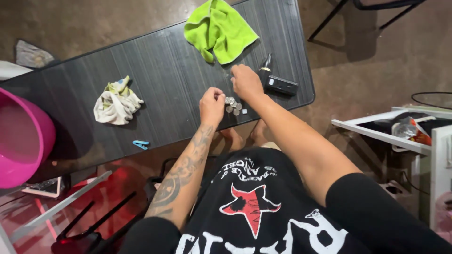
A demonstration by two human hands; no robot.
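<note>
Both hands are down at the near edge of the dark worktop (155, 70), right over a small cluster of silver coins (232, 106). The left hand (212, 104) has its fingers curled in tight, thumb and fingertips pinched together just beside the pile; it looks like a coin is caught in that grip, though the coin itself is too small to make out. The right hand (245, 81) sits just beyond the pile, knuckles up, fingers folded under. Whether it holds anything I cannot tell; its fingertips are hidden.

How far along? By my reading, midway at most. Several coins lie loose and overlapping on the worktop between the two hands, not in any stack or row, so most of the handling looks undone. No sorted group shows anywhere.

Just right of the hands lies a small black box-shaped device (280, 85) with a dark bottle-like thing (266, 66) beside it. A bright green cloth (219, 30) lies crumpled at the far end, and a whitish rag (116, 102) sits well apart to the left. A blue clothes peg (140, 144) rests near the front edge, a pink tub (21, 136) at the far left.
</note>
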